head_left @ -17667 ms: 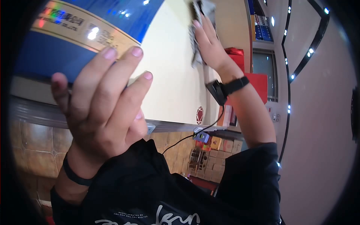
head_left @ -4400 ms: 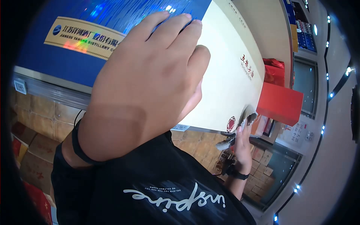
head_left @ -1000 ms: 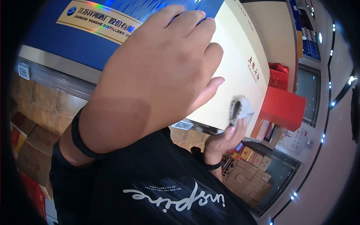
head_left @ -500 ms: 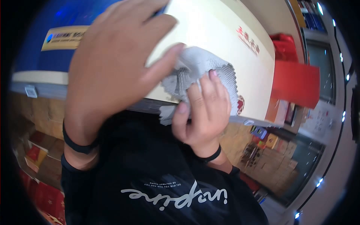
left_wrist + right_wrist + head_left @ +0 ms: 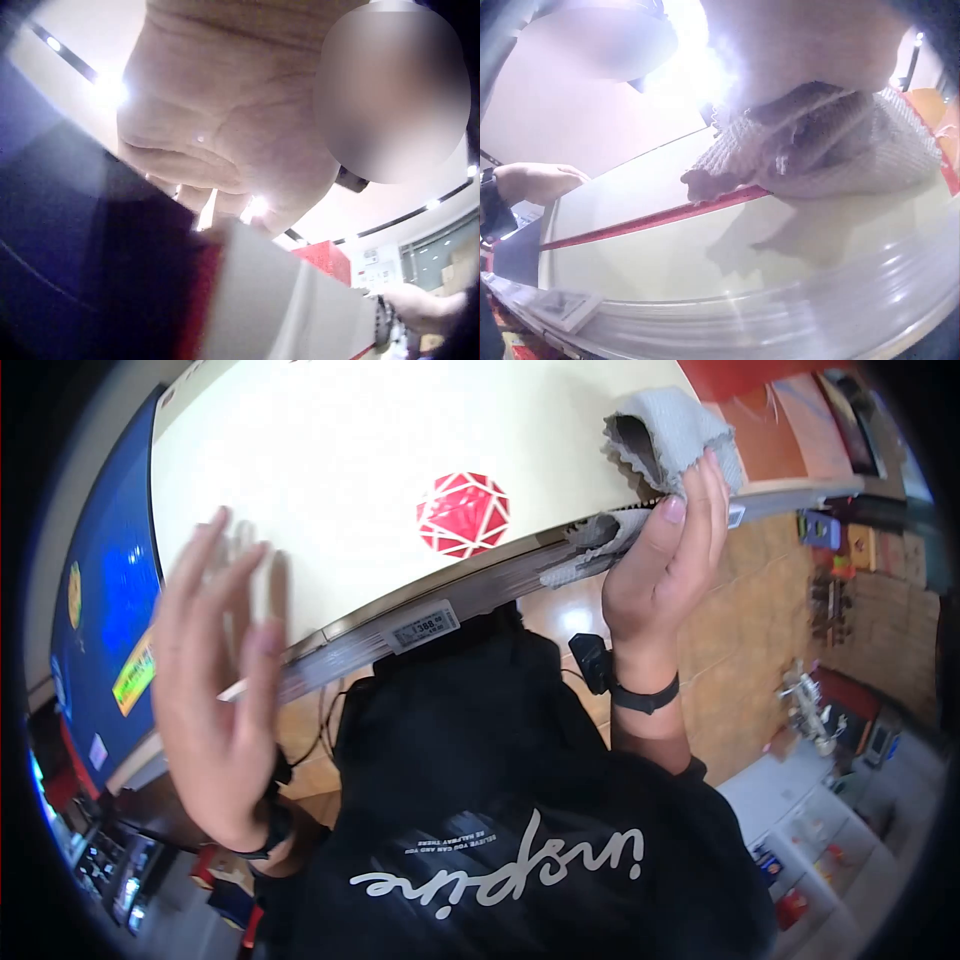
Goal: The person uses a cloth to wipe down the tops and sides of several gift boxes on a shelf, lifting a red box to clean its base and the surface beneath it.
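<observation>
1. Your left hand is at the left end of the cream box, near the blue box. Its fingers are straight and spread apart, a little blurred, with nothing in them. I can't tell whether the fingertips touch the box.
2. Your right hand is on the grey cloth, its fingers nearly straight against it. I can't tell whether your thumb pinches it.
3. The cloth is bunched at the front edge of the cream box, towards its right end. One part stands up in a loop above your thumb; another part sticks out below it, by the shelf strip.
4. The right wrist view shows the cloth crossing the red stripe on the box's edge.
5. A red emblem sits on the box between your hands, and a price tag is on the strip.
6. Your black shirt is below the strip, its white lettering upside down.
</observation>
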A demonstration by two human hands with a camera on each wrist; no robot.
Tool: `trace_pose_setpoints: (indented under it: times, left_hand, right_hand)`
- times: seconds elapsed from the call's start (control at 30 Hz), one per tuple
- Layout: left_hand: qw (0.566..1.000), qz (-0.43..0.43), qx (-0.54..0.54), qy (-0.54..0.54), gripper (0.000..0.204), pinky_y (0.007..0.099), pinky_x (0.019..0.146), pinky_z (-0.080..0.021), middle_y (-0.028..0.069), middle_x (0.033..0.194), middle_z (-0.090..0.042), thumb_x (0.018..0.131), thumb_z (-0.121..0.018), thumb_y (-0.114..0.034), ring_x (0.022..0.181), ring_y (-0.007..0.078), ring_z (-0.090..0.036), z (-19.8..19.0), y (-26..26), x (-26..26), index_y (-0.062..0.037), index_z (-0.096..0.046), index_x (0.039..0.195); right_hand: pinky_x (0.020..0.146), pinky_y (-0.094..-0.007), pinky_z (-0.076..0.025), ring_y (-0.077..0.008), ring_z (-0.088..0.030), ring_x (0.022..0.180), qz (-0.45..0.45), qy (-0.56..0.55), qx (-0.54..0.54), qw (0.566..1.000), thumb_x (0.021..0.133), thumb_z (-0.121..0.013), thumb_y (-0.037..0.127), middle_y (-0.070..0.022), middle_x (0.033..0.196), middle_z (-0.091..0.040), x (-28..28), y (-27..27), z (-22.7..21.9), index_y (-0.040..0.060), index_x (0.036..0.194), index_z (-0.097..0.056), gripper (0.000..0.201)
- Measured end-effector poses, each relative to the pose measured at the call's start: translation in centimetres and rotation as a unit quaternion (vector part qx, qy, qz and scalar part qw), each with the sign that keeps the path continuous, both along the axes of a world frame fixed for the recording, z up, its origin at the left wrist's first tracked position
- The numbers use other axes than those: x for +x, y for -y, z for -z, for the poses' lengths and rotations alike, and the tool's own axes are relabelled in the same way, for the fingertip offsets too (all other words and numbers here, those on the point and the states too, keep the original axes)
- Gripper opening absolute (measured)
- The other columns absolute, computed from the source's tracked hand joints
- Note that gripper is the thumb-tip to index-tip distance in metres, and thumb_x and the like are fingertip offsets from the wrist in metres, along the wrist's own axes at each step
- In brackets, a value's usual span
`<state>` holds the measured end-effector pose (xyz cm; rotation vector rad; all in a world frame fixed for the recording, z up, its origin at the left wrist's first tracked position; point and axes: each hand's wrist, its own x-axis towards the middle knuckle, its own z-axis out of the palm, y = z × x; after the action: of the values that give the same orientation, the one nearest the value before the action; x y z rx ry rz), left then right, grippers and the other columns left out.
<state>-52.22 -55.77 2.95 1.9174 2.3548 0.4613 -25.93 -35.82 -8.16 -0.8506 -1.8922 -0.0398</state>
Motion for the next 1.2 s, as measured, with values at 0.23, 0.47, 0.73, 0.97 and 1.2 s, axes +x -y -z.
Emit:
trace_pose_setpoints:
  times: [0.23, 0.47, 0.73, 0.97, 1.2]
  left_hand:
    - [0.998, -0.028, -0.021, 0.056, 0.072, 0.0458, 0.112, -0.049, 0.0205, 0.161, -0.05, 0.083, -0.085, -0.017, 0.145, 0.0399, -0.052, 1.4, -5.2, 5.3, -0.0087, -0.061, 0.15]
    - [0.994, 0.044, 0.004, -0.1, 0.088, 0.048, 0.123, -0.039, 0.0193, 0.167, -0.043, 0.079, -0.086, -0.02, 0.153, 0.0392, -0.043, 2.8, -7.8, 5.7, -0.0113, -0.05, 0.16]
    - [0.992, 0.04, -0.005, -0.118, 0.095, 0.0526, 0.121, -0.038, 0.0216, 0.166, -0.044, 0.075, -0.089, -0.034, 0.149, 0.0438, -0.045, 2.9, -8.1, 6.4, -0.0099, -0.051, 0.159]
    - [0.99, 0.04, -0.026, -0.13, 0.09, 0.0512, 0.126, -0.031, 0.0212, 0.167, -0.041, 0.081, -0.082, -0.026, 0.153, 0.0413, -0.039, 2.8, -8.1, 7.0, -0.0061, -0.045, 0.161]
    - [0.987, 0.054, -0.034, -0.144, 0.089, 0.0519, 0.127, -0.029, 0.0226, 0.167, -0.038, 0.09, -0.076, -0.038, 0.155, 0.0409, -0.037, 3.0, -8.1, 6.7, -0.003, -0.04, 0.163]
  right_hand:
    - [0.108, -0.0375, -0.046, -0.0279, -0.064, 0.121, -0.009, -0.218, -0.23, 0.948, 0.115, -0.042, 0.022, -0.0181, 0.132, -0.069, 3.6, -2.9, 1.0, -0.0094, 0.13, -0.063, 0.041]
    - [0.098, -0.0297, -0.053, -0.0151, -0.068, 0.113, -0.161, -0.462, -0.471, 0.734, 0.115, -0.044, 0.03, -0.0096, 0.125, -0.072, 4.9, -4.9, 4.0, -0.0027, 0.137, -0.063, 0.043]
    - [0.108, -0.0298, -0.046, -0.0167, -0.062, 0.124, -0.312, -0.46, -0.511, 0.656, 0.119, -0.038, 0.031, -0.0113, 0.13, -0.068, 5.4, -6.0, -1.3, -0.0038, 0.143, -0.059, 0.047]
    - [0.104, -0.0379, -0.049, -0.0285, -0.066, 0.115, -0.262, -0.228, -0.346, 0.872, 0.115, -0.042, 0.029, -0.0212, 0.119, -0.068, 6.8, -7.0, -0.1, -0.0055, 0.134, -0.059, 0.043]
    - [0.089, -0.0436, -0.052, -0.0321, -0.069, 0.102, -0.228, -0.103, -0.512, 0.822, 0.118, -0.027, 0.047, -0.019, 0.106, -0.07, 8.5, -7.3, -0.9, -0.0008, 0.118, -0.066, 0.061]
